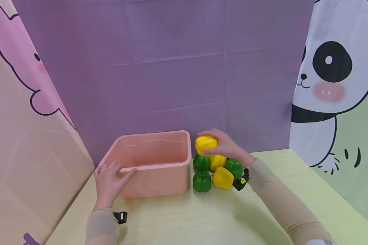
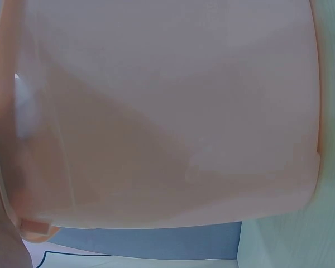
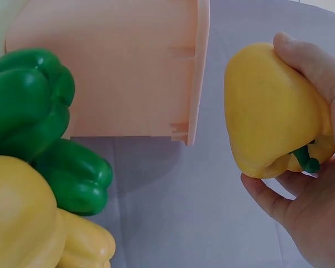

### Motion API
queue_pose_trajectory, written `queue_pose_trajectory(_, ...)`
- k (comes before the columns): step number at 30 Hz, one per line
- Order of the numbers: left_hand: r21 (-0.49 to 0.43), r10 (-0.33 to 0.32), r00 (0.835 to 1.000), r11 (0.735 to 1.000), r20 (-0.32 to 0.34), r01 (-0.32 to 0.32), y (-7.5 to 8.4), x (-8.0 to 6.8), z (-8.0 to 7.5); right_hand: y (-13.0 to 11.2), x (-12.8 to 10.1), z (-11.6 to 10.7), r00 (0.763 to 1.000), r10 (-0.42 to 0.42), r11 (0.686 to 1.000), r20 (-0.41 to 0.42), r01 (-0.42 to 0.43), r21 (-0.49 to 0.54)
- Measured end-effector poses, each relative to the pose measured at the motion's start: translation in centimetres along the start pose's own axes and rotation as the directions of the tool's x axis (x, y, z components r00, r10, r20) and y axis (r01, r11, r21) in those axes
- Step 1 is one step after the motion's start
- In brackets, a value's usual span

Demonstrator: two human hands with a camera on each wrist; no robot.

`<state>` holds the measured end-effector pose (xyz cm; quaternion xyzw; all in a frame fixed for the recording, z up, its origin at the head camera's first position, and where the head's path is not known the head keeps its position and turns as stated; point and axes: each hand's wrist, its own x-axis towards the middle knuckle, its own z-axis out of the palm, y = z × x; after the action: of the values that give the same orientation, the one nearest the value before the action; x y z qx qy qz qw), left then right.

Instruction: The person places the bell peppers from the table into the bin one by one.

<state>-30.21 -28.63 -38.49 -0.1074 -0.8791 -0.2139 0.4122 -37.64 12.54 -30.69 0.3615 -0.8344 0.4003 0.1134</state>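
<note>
My right hand (image 1: 224, 144) grips a yellow bell pepper (image 1: 206, 145), raised above the other peppers and beside the bin's right wall. In the right wrist view, thumb and fingers span this yellow pepper (image 3: 271, 111), and its green stem points toward the palm. At the near left corner of a pink plastic bin (image 1: 159, 182), my left hand (image 1: 110, 178) holds the rim, thumb lying along the front edge. The left wrist view is mostly filled by the bin's wall (image 2: 173, 123); only a bit of the hand (image 2: 5, 234) shows there.
Right of the bin, green peppers (image 1: 202, 181) and yellow peppers (image 1: 223, 178) sit close together on the pale table (image 1: 184, 221). A purple cloth (image 1: 178, 68) hangs behind. Printed panels stand at both sides, the right one with a panda (image 1: 325, 92).
</note>
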Motion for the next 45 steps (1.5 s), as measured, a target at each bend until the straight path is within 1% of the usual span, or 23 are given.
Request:
queue_pose_trajectory(5, 0.004, 0.001, 1.0, 1.0, -0.005, -0.001, 0.0, 0.1, -0.1, -0.5, 0.7, 0.4, 1.0, -0.006, 1.0, -0.002, 0.006, 0.007)
queue_pose_trajectory(9, 0.007, 0.003, 1.0, 1.0, -0.006, -0.003, 0.1, 0.1, -0.1, -0.8, 1.3, 0.9, 1.0, -0.013, 1.0, -0.004, 0.013, -0.008)
queue_pose_trajectory(20, 0.006, 0.003, 1.0, 1.0, -0.007, -0.003, 0.1, 0.0, 0.0, -1.8, 2.8, 2.0, 0.999, -0.052, 0.999, 0.01, 0.052, 0.017)
queue_pose_trajectory(26, 0.001, 0.009, 1.0, 1.0, -0.009, -0.009, 0.2, 0.0, -0.1, -2.2, 3.6, 2.8, 0.999, -0.051, 0.998, 0.017, 0.05, 0.038)
queue_pose_trajectory(35, 0.008, 0.01, 1.0, 1.0, -0.015, -0.01, -0.1, -0.1, 0.1, -2.8, 4.7, 4.0, 0.998, -0.048, 0.996, 0.049, 0.044, 0.077)
queue_pose_trajectory(40, 0.002, 0.008, 1.0, 1.0, -0.024, -0.008, -0.2, -0.1, 0.2, -2.9, 5.3, 4.5, 0.996, -0.075, 0.996, 0.054, 0.072, 0.048)
queue_pose_trajectory(45, 0.002, 0.008, 1.0, 1.0, -0.021, -0.008, -0.3, -0.1, 0.3, -3.1, 5.7, 5.1, 0.996, -0.069, 0.997, 0.062, 0.066, 0.041)
